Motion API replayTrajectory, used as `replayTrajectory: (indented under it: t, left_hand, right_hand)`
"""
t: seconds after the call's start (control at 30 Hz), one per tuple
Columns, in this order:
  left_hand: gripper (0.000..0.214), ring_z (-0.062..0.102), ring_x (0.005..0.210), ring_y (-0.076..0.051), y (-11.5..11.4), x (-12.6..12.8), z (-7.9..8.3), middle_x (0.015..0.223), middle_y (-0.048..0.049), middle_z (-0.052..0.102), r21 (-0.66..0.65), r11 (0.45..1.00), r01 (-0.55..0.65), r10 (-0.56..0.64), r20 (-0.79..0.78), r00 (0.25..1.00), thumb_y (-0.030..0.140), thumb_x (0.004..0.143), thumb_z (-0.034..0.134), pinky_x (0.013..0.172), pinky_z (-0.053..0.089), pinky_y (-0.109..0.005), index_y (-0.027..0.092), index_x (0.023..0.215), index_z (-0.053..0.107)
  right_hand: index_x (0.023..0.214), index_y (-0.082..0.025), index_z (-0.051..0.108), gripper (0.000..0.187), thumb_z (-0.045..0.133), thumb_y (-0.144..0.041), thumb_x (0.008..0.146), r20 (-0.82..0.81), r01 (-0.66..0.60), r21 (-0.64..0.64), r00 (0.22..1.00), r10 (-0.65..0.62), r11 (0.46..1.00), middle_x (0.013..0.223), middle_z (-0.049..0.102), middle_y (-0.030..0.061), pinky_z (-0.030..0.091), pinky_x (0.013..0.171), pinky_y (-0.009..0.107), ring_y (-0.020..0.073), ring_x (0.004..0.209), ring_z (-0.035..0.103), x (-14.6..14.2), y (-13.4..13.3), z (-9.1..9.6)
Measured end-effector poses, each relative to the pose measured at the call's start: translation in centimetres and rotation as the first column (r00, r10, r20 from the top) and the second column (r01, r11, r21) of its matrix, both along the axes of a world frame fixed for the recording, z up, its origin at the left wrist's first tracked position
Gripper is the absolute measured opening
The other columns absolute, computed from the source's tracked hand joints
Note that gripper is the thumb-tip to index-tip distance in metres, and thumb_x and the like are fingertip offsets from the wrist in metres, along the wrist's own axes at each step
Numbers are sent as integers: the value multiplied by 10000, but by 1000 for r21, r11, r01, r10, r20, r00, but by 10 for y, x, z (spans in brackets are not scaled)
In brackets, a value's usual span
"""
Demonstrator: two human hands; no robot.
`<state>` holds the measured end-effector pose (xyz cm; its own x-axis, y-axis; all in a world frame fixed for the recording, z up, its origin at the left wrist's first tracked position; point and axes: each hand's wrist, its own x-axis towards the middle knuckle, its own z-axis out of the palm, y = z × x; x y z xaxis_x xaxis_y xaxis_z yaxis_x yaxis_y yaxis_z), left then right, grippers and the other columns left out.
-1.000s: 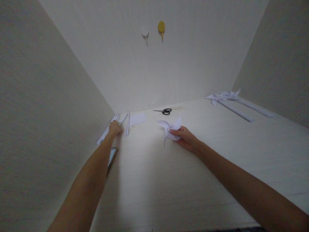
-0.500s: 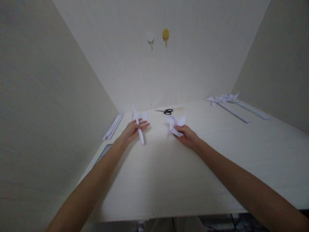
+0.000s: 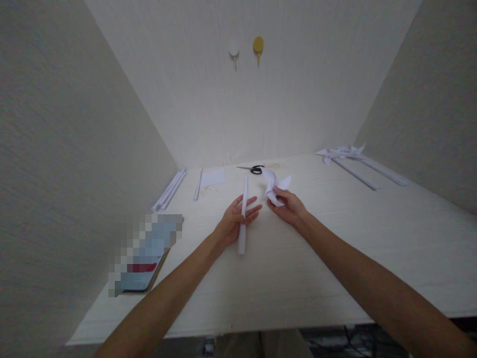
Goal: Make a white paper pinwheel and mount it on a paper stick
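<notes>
The paper stick [image 3: 244, 203] was white, slender and straight, like a rolled tube. It lay across the fingers of the left hand [image 3: 231, 222], under the thumb, and its length ran away from the person. The paper pinwheel [image 3: 270, 183] was also white, with curved blades and pointed tips. The right hand [image 3: 288, 205] pinched it, near the stick but apart from it.

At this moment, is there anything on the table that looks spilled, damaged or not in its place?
Small pale bits lie scattered beside the white sheet, with more near the scissors, which looks untidy. I see no clear damage.
</notes>
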<state>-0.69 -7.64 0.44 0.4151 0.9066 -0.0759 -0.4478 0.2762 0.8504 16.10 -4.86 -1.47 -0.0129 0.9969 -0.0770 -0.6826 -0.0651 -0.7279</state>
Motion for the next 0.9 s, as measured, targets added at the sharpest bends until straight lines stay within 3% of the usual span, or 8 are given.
replayTrajectory:
  t: [0.13, 0.23, 0.47, 0.7, 0.9]
  left_hand:
    - [328, 596, 909, -180, 1, -1, 0, 1155, -95, 524, -53, 997, -58, 61, 38, 997, 91, 672, 544, 844, 446, -280, 165, 988, 492]
    - [169, 612, 838, -155, 4, 0, -3, 1052, -94, 584, -109, 988, -107, 112, 37, 993, 196, 745, 523, 790, 473, -251, 147, 906, 533]
    - [222, 625, 748, -135, 3, 1, -4, 840, -95, 647, -151, 981, -123, 127, 14, 992, 255, 799, 470, 760, 482, -230, 113, 942, 564]
    - [331, 623, 775, -140, 3, -1, -1, 887, -115, 644, -204, 970, -135, 152, 74, 986, 327, 853, 347, 736, 493, -232, 104, 943, 574]
    - [174, 619, 692, -96, 5, 1, -2, 813, -91, 647, -240, 951, -197, 212, 37, 977, 194, 812, 450, 643, 498, -150, 98, 878, 580]
  right_hand:
    - [625, -215, 560, 150, 695, -193, 563, 5, -13, -8, 1000, 13, 1000, 645, 607, -29, 462, 635, 267, 132, 690, 559, -2, -4, 1]
    - [619, -212, 558, 154, 699, -190, 560, 8, -14, -10, 1000, 14, 1000, 630, 600, -31, 462, 646, 273, 131, 681, 556, -4, -8, 3]
    - [597, -210, 554, 138, 690, -202, 575, 28, -17, -7, 999, 17, 1000, 600, 588, -29, 453, 606, 261, 121, 618, 539, -3, -13, 4]
    - [612, -217, 562, 121, 677, -193, 584, 20, -2, -28, 1000, 2, 1000, 598, 591, -33, 452, 601, 257, 117, 602, 537, -3, -15, 5]
    - [576, -204, 573, 113, 663, -135, 570, -64, -6, -89, 998, 1, 996, 591, 595, -32, 442, 570, 232, 101, 566, 520, -5, -18, 9]
